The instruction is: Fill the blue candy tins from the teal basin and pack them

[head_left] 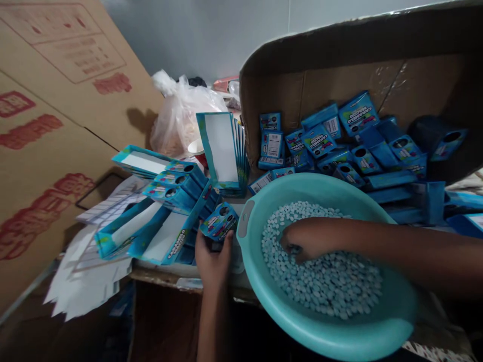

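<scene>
I am working in a small, makeshift packing place, more a back room than a factory. The teal plastic basin (324,322) in front of me holds loose pale candy tablets (332,281). Behind the basin, an open cardboard carton (339,85) is piled with filled blue candy boxes (356,114). Left of the basin lie flat, unfolded box blanks (222,148) in stacks. Further left lean big printed cardboard sheets (56,100), and a plastic bag (181,115) sits against the plain wall.
</scene>
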### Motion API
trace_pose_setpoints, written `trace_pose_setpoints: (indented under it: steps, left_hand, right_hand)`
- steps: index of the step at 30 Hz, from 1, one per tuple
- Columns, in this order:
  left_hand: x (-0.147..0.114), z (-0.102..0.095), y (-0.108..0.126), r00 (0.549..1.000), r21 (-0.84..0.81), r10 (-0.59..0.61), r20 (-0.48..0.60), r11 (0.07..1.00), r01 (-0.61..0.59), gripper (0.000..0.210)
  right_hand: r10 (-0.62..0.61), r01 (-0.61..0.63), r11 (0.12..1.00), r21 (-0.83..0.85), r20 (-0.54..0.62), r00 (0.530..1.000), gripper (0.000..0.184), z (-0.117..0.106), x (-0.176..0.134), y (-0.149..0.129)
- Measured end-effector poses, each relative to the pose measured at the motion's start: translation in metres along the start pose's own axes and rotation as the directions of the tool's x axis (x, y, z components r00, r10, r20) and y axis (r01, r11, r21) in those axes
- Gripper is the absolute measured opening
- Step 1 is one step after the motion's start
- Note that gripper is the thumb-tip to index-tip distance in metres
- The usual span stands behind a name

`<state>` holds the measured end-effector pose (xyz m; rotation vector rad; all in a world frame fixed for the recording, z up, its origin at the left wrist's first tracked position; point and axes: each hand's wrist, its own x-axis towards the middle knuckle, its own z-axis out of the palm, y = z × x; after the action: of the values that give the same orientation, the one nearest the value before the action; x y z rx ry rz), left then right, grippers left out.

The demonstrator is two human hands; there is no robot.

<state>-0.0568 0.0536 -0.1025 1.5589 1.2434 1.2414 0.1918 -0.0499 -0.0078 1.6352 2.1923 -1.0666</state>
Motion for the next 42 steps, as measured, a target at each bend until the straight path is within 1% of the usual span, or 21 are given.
trace_pose_setpoints:
  steps: [2,3,4,5,6,7,9,10,11,12,13,15,16,18,20,25,28,33,36,40,42]
  left_hand:
    - [-0.003,0.000,-0.003,0.998,-0.003,0.030,-0.051,1.000,-0.031,0.086]
    - [-0.004,-0.001,-0.005,0.992,0.008,0.077,-0.097,0.997,-0.077,0.085]
    - [-0.005,-0.003,-0.007,0.978,0.027,0.148,-0.149,0.989,-0.146,0.082]
    - [-0.006,-0.005,-0.009,0.949,0.052,0.238,-0.207,0.971,-0.233,0.075]
    - [-0.006,-0.007,-0.011,0.901,0.081,0.338,-0.273,0.941,-0.328,0.067]
    - [-0.006,-0.010,-0.014,0.834,0.114,0.436,-0.339,0.899,-0.423,0.057]
    - [-0.004,-0.013,-0.017,0.650,0.200,0.588,-0.482,0.796,-0.572,0.039]
    - [-0.002,-0.014,-0.018,0.565,0.246,0.628,-0.536,0.756,-0.606,0.032]
    - [-0.001,-0.015,-0.017,0.505,0.282,0.647,-0.571,0.732,-0.620,0.027]
    - [-0.001,-0.015,-0.015,0.477,0.304,0.650,-0.591,0.728,-0.615,0.024]
    - [0.000,-0.014,-0.011,0.476,0.315,0.640,-0.603,0.739,-0.595,0.022]
    - [0.000,-0.011,-0.002,0.504,0.329,0.602,-0.619,0.782,-0.530,0.021]
    - [0.001,-0.009,0.003,0.505,0.338,0.587,-0.633,0.796,-0.502,0.020]
    - [0.002,-0.007,0.010,0.476,0.351,0.579,-0.662,0.800,-0.486,0.018]
    - [0.004,-0.005,0.013,0.442,0.349,0.595,-0.671,0.779,-0.520,0.017]
    - [0.007,-0.006,0.012,0.427,0.284,0.606,-0.671,0.742,-0.608,0.017]
    - [0.005,-0.008,0.011,0.438,0.248,0.620,-0.651,0.719,-0.649,0.019]
    - [0.001,-0.009,0.003,0.471,0.278,0.669,-0.575,0.701,-0.657,0.016]
    - [0.000,-0.011,-0.003,0.496,0.256,0.661,-0.562,0.710,-0.656,0.014]
    - [-0.001,-0.014,-0.007,0.540,0.258,0.634,-0.554,0.747,-0.612,0.017]
    - [-0.002,-0.016,-0.007,0.546,0.279,0.645,-0.535,0.745,-0.606,0.017]
  right_hand:
    - [-0.002,0.003,1.000,0.010,-0.008,1.000,0.028,0.001,0.001,-0.001]
    - [0.003,-0.003,1.000,0.010,-0.009,1.000,0.026,0.002,0.001,-0.001]
    - [0.010,-0.010,1.000,0.008,-0.009,1.000,0.025,0.002,0.002,-0.001]
    - [0.017,-0.017,1.000,0.005,-0.006,1.000,0.024,0.003,0.002,-0.001]
    - [0.018,-0.018,1.000,0.002,-0.003,1.000,0.023,0.003,0.003,-0.001]
    - [0.016,-0.016,1.000,0.002,0.000,1.000,0.023,0.004,0.004,0.000]
    - [0.001,-0.001,1.000,0.011,0.002,1.000,0.022,0.005,0.004,0.002]
    - [-0.007,0.007,1.000,0.017,-0.002,1.000,0.021,0.006,0.004,0.002]
    - [-0.012,0.012,1.000,0.022,-0.006,1.000,0.020,0.006,0.004,0.003]
    - [-0.014,0.014,1.000,0.028,-0.010,1.000,0.020,0.006,0.004,0.003]
    - [-0.011,0.011,0.999,0.037,-0.009,1.000,0.019,0.006,0.003,0.003]
    - [-0.003,0.003,0.999,0.052,-0.004,1.000,0.019,0.005,0.002,0.002]
    - [0.002,-0.002,0.998,0.055,0.001,1.000,0.019,0.005,0.002,0.001]
    - [0.012,-0.012,0.998,0.057,0.009,1.000,0.018,0.005,0.002,0.000]
    - [0.012,-0.012,0.998,0.053,0.005,1.000,0.018,0.005,0.002,0.000]
    - [0.002,-0.002,0.998,0.055,-0.001,1.000,0.019,0.006,0.002,0.001]
    - [-0.001,0.002,0.998,0.059,-0.014,1.000,0.021,0.007,0.002,0.002]
    - [-0.012,0.013,0.998,0.063,-0.015,1.000,0.022,0.010,0.003,0.004]
    - [-0.019,0.019,0.997,0.068,-0.009,1.000,0.020,0.010,0.005,0.006]
    - [-0.015,0.016,0.998,0.060,-0.012,1.000,0.020,0.009,0.006,0.005]
    - [0.001,0.000,0.999,0.049,-0.006,1.000,0.020,0.008,0.006,0.003]
